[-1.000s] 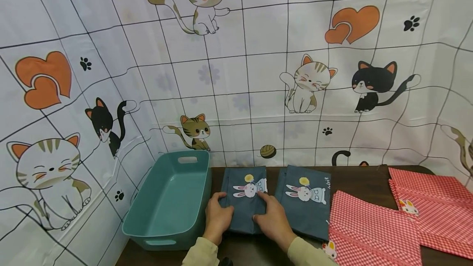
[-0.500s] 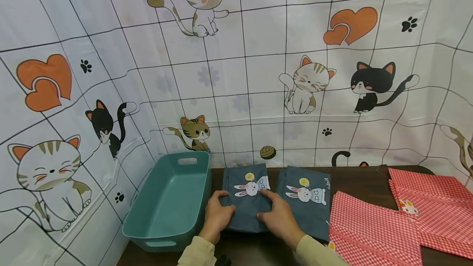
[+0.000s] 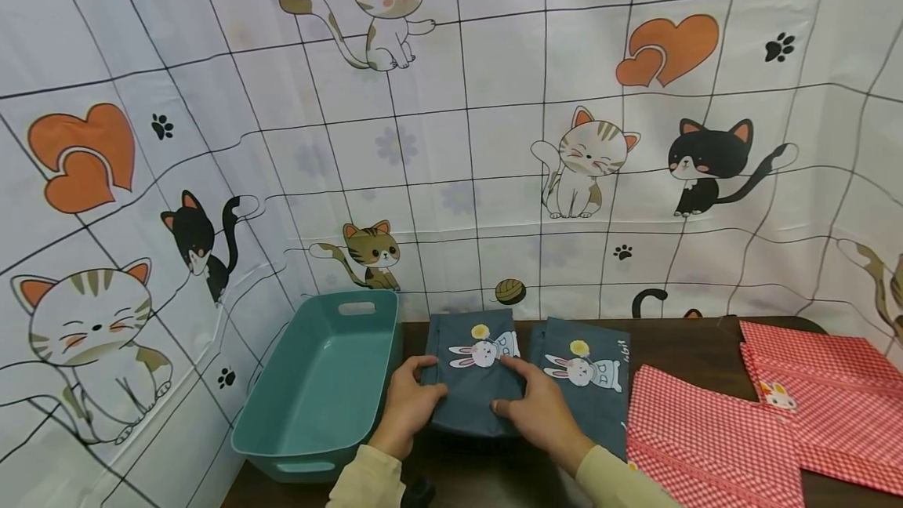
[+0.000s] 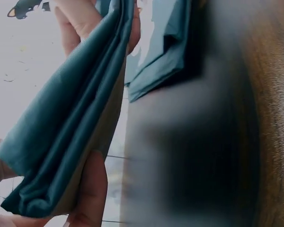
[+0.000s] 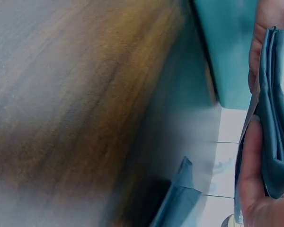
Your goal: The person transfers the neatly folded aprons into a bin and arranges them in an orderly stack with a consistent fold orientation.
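A folded dark teal cloth (image 3: 476, 390) with a printed rabbit and yellow flower is held between both hands at the middle of the table. My left hand (image 3: 409, 406) grips its left edge, and my right hand (image 3: 543, 410) grips the right edge. Seen from the left wrist, the cloth's stacked layers (image 4: 71, 109) are raised off the tabletop, pinched by fingers and thumb at either end. The right wrist view shows the same layered edge (image 5: 273, 104) between both hands. A second teal rabbit-print cloth (image 3: 600, 406) lies just right of it, partly behind my right hand.
Left of my hands stands a green plastic basket (image 3: 317, 390) with nothing inside. Red checked folded cloths (image 3: 712, 437) lie at the right on the dark wooden table (image 3: 694, 351). A white cat-print curtain (image 3: 451, 139) hangs behind the table.
Between my hands, the teal cloth has risen a little off the table and shifted slightly right. My right hand moved a bit rightward with it. The other cloths and the basket stayed put.
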Action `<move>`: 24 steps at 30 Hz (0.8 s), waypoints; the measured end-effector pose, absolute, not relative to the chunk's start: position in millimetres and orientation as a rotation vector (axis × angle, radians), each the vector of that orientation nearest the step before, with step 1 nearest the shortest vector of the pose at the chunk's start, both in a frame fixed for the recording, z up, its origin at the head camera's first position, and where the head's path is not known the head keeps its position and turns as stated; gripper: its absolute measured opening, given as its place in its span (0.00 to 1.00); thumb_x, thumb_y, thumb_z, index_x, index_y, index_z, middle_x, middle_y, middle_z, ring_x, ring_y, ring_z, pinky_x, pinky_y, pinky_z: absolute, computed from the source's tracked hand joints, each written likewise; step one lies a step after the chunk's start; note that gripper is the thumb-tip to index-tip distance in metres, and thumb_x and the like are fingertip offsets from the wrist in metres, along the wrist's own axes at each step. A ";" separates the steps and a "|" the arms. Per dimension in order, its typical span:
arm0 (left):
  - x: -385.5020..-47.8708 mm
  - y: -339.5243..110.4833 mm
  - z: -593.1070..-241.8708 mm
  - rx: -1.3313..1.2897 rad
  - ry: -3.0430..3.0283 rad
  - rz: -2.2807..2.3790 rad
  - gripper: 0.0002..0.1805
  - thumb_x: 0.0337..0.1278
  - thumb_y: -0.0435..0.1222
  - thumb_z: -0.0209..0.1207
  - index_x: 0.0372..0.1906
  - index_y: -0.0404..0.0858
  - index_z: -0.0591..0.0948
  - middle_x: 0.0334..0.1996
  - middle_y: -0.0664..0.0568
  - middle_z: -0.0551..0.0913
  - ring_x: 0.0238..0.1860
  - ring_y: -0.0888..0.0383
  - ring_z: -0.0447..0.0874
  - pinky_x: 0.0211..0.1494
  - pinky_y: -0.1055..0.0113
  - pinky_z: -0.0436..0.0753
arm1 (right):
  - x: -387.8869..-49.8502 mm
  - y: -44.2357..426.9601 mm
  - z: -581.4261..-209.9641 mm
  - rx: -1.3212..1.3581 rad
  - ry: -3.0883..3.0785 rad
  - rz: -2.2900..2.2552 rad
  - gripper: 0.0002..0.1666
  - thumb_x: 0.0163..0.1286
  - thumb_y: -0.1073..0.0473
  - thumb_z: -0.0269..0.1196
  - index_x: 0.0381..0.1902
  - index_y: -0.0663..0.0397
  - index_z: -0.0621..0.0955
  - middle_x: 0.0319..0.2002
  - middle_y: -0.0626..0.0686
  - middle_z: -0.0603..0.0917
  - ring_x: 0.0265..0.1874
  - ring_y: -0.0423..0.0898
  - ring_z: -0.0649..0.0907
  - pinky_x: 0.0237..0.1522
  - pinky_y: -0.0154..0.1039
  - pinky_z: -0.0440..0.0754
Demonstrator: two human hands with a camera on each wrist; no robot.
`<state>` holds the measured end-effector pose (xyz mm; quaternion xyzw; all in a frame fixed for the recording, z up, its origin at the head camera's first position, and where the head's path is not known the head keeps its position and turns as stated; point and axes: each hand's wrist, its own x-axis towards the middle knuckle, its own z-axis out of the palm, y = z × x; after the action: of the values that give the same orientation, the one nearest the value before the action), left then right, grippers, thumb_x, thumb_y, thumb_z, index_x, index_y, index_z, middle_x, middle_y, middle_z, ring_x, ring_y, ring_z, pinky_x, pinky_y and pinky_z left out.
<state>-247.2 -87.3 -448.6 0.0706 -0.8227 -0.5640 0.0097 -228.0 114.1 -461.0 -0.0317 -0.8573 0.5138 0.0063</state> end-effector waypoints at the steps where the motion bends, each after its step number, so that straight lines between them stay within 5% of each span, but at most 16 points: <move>1: -247.5 -88.1 -447.2 0.218 -2.570 -1.778 0.29 0.53 0.27 0.67 0.64 0.32 0.82 0.53 0.37 0.81 0.49 0.45 0.76 0.47 0.57 0.79 | -228.1 115.0 -459.1 -0.103 -2.683 1.621 0.43 0.60 0.63 0.77 0.74 0.53 0.79 0.77 0.68 0.74 0.76 0.69 0.73 0.74 0.68 0.72; 9: -246.6 -93.6 -441.2 0.179 -2.571 -1.867 0.29 0.60 0.30 0.68 0.68 0.33 0.81 0.60 0.34 0.78 0.54 0.43 0.76 0.50 0.53 0.82 | -229.1 119.3 -448.0 -0.130 -2.700 1.672 0.43 0.62 0.60 0.78 0.75 0.49 0.79 0.78 0.67 0.72 0.78 0.70 0.70 0.74 0.69 0.70; 24: -246.1 -96.1 -438.9 0.180 -2.570 -1.863 0.29 0.60 0.29 0.68 0.68 0.33 0.82 0.60 0.34 0.79 0.53 0.43 0.76 0.51 0.53 0.81 | -226.9 120.3 -446.0 -0.115 -2.715 1.661 0.43 0.62 0.59 0.78 0.75 0.49 0.78 0.78 0.67 0.72 0.77 0.69 0.72 0.74 0.69 0.71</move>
<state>-246.1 -96.1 -438.9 0.0565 -0.8082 -0.5859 -0.0185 -226.9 120.3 -446.0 -0.0360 -0.8522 0.5215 -0.0219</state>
